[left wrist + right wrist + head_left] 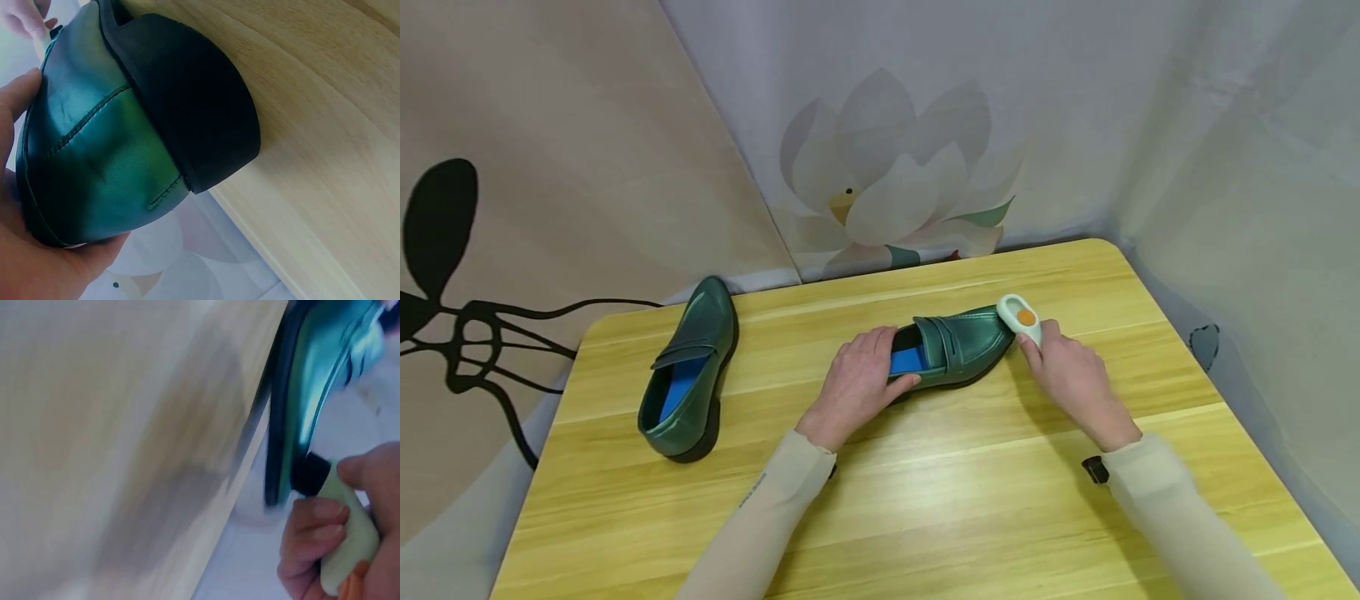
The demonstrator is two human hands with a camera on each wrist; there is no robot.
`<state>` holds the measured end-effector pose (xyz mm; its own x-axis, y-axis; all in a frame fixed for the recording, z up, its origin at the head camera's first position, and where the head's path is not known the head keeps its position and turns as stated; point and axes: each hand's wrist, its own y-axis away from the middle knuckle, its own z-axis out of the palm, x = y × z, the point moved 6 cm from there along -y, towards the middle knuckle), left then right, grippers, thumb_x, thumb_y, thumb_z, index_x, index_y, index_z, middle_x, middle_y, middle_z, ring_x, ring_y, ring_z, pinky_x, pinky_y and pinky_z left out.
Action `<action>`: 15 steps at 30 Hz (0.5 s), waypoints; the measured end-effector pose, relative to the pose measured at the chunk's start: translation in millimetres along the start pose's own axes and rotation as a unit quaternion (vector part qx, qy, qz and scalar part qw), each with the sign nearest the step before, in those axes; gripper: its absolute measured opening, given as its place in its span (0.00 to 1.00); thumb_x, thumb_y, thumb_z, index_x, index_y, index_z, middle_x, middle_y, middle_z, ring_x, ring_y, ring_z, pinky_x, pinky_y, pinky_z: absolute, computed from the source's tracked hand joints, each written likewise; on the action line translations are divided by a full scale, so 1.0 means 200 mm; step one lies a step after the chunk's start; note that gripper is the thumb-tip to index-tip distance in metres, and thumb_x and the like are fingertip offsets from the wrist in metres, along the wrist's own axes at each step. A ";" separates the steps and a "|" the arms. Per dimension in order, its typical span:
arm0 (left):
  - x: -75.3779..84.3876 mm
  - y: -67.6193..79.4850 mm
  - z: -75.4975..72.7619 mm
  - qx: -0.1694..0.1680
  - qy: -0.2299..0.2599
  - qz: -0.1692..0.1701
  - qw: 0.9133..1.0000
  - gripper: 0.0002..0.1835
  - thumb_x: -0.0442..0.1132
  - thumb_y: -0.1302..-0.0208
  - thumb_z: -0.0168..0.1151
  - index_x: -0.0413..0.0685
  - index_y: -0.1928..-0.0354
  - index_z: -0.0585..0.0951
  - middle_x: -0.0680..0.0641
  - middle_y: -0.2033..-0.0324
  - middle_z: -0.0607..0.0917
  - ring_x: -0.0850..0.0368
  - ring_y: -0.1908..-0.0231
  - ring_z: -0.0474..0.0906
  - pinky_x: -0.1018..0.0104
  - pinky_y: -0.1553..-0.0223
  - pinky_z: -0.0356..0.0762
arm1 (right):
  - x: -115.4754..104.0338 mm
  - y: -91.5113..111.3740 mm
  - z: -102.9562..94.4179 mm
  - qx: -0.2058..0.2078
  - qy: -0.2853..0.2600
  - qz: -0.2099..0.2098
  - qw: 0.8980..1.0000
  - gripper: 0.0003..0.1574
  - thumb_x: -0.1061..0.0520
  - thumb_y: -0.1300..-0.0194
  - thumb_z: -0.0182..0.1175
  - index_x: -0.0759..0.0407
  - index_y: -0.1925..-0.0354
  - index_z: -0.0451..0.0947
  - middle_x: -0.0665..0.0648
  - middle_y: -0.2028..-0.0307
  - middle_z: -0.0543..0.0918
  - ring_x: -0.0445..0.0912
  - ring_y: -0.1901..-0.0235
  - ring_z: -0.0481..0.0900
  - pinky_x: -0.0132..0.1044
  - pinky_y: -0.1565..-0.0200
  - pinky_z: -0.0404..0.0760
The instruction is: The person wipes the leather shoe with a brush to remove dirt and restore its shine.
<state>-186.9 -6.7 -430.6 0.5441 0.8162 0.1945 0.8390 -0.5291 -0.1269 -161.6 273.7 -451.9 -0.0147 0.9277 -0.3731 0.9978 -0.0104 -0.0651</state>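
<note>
A green loafer (pixel 977 342) with a blue insole lies near the middle of the table, toe pointing right. My left hand (pixel 859 375) grips it round the heel end; in the left wrist view the thumb and fingers wrap the green heel (pixel 112 156) above its black sole. Between the thumb and fingers of my right hand (pixel 1078 379) is a small pale green shoe brush (pixel 1011 307) with an orange oval on it. Its black end (pixel 311 475) is against the shoe's toe in the right wrist view.
A matching green loafer (pixel 700 333) stands at the table's left, toe toward the back. The wooden table (pixel 970 500) has its back edge close to a curtain (pixel 1060 108) printed with a flower. Another curtain hangs along the right side.
</note>
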 end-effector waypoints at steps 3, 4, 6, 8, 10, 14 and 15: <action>0.00 0.00 0.00 -0.001 0.000 -0.001 1.000 0.44 0.65 0.32 0.64 0.36 0.29 0.70 0.38 0.35 0.77 0.41 0.37 0.76 0.45 0.39 0.77 | -0.08 0.03 0.04 0.003 0.006 -0.041 0.999 0.28 0.46 0.19 0.52 0.74 0.50 0.69 0.60 0.79 0.74 0.53 0.85 0.70 0.46 0.85 0.68; 0.00 0.00 0.00 0.000 -0.001 0.001 1.000 0.44 0.65 0.32 0.64 0.36 0.29 0.70 0.38 0.35 0.78 0.41 0.37 0.76 0.45 0.39 0.77 | -0.09 0.03 0.05 0.004 0.009 -0.049 0.999 0.28 0.46 0.19 0.53 0.74 0.50 0.69 0.60 0.79 0.73 0.53 0.85 0.69 0.45 0.85 0.68; 0.00 0.00 0.00 0.002 -0.003 0.002 1.000 0.44 0.65 0.32 0.64 0.36 0.29 0.70 0.38 0.35 0.78 0.42 0.37 0.76 0.45 0.40 0.77 | -0.08 0.03 0.05 0.010 0.006 -0.048 0.999 0.28 0.46 0.19 0.52 0.74 0.50 0.69 0.60 0.79 0.74 0.53 0.85 0.69 0.45 0.85 0.68; 0.00 0.00 0.00 0.006 -0.003 0.004 1.000 0.44 0.65 0.32 0.65 0.35 0.30 0.70 0.38 0.36 0.78 0.42 0.38 0.76 0.45 0.40 0.77 | -0.02 0.00 0.04 0.013 -0.005 -0.025 1.000 0.30 0.44 0.18 0.49 0.74 0.49 0.69 0.61 0.79 0.74 0.53 0.85 0.70 0.45 0.84 0.67; 0.00 0.00 0.00 0.006 -0.003 0.004 1.000 0.44 0.65 0.32 0.65 0.35 0.30 0.70 0.38 0.36 0.78 0.41 0.38 0.76 0.45 0.40 0.77 | 0.04 -0.03 0.02 0.015 -0.021 0.006 1.000 0.33 0.42 0.17 0.45 0.74 0.49 0.69 0.62 0.79 0.74 0.55 0.84 0.71 0.46 0.83 0.67; 0.00 0.00 0.00 0.003 -0.001 0.002 1.000 0.44 0.64 0.32 0.65 0.35 0.29 0.70 0.38 0.35 0.78 0.41 0.37 0.76 0.45 0.40 0.77 | 0.14 -0.11 0.01 -0.005 -0.062 0.054 0.997 0.41 0.37 0.16 0.36 0.77 0.46 0.67 0.66 0.75 0.76 0.58 0.79 0.74 0.49 0.79 0.71; 0.00 0.00 0.00 0.003 0.000 0.002 1.000 0.44 0.64 0.32 0.65 0.35 0.29 0.70 0.38 0.35 0.78 0.41 0.37 0.76 0.45 0.40 0.77 | 0.16 -0.12 0.01 -0.015 -0.075 0.061 0.995 0.42 0.36 0.16 0.35 0.78 0.45 0.67 0.67 0.74 0.76 0.59 0.78 0.75 0.49 0.78 0.71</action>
<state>-186.5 -7.1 -431.5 0.5482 0.8137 0.1933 0.8363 -0.5315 -0.1343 -187.1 302.7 -463.1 0.0992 0.8542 -0.5103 0.9942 -0.1065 0.0151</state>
